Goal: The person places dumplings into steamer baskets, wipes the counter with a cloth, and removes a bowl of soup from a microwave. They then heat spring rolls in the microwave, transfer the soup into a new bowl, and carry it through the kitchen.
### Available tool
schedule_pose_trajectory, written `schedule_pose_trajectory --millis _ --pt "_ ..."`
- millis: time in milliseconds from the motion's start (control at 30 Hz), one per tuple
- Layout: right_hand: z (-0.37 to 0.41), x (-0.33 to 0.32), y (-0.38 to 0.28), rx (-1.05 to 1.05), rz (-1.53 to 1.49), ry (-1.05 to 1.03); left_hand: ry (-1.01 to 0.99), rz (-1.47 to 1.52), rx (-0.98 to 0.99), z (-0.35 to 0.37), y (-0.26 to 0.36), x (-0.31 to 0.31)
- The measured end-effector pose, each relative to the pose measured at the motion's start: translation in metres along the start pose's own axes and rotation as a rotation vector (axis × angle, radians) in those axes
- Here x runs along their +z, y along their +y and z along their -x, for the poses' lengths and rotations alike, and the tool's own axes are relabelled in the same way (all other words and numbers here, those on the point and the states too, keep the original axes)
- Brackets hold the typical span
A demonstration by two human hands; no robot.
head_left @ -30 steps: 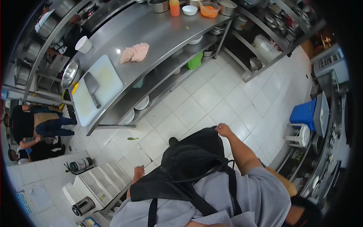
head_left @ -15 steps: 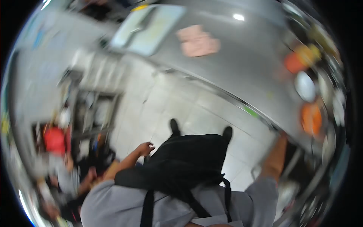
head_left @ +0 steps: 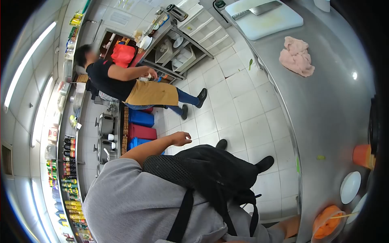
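Observation:
My left hand hangs in front of my body over the tiled floor, its fingers loosely bent and slightly apart, with nothing in them. It touches nothing and is nearest to the black bag strapped on my front. My right forearm reaches toward the steel counter at the lower right; the hand itself is hidden. Along that counter lie a crumpled pink cloth and a white cutting board with a knife on it. An orange-filled container and a white bowl stand nearest my right arm.
A person in a yellow apron stands across the aisle, left of a metal rack. Blue and red bins line the floor below pots. Shelves of bottles and packets run along the left. A green scrap lies on the floor.
My view has swung left, so the counter now sits farther right, and the person in the apron and the shelves show clearly. My left hand still holds nothing; my right hand remains hidden.

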State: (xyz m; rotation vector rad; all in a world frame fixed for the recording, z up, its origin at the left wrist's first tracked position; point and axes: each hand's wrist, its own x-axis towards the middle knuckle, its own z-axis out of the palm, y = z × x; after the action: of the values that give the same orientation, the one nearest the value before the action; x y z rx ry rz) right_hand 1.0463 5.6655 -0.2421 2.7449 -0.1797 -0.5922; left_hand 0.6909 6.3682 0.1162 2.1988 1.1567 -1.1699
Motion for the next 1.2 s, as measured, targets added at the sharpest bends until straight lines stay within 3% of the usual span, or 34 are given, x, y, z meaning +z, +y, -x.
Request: schedule_pose_trajectory --millis 367,433,500,567,633,767,833,933,1067,1200 --pt "0.030 0.001 0.040 0.005 0.068 0.088 0.007 0.025 0.021 -0.007 0.007 -0.012" --pt "0.030 0.030 0.037 -0.065 0.110 0.204 0.003 0.047 0.048 -0.017 0.001 -0.013" --pt "0.008 0.111 0.019 -0.193 0.231 0.533 0.010 0.085 0.051 -0.024 0.002 -0.021" --pt "0.080 -0.043 -0.025 -0.148 -0.241 0.707 0.029 0.127 0.085 -0.039 -0.009 -0.021" --pt "0.147 -0.150 -0.066 -0.199 -0.151 0.818 0.048 0.152 0.146 -0.053 -0.024 -0.020" --pt "0.210 -0.141 -0.120 -0.154 -0.317 0.654 0.056 0.328 0.157 -0.090 -0.071 -0.016" --pt "0.254 -0.194 -0.164 -0.183 -0.185 0.468 0.101 0.406 0.154 -0.125 -0.108 -0.004" --pt "0.270 -0.228 -0.235 -0.398 -0.176 0.488 0.186 0.432 0.151 -0.175 -0.165 0.014" --pt "0.274 -0.282 -0.330 -0.752 -0.198 0.498 0.179 0.487 0.085 -0.198 -0.222 -0.002" --pt "0.270 -0.330 -0.426 -1.043 -0.217 0.500 0.302 0.691 0.008 -0.224 -0.253 -0.024"
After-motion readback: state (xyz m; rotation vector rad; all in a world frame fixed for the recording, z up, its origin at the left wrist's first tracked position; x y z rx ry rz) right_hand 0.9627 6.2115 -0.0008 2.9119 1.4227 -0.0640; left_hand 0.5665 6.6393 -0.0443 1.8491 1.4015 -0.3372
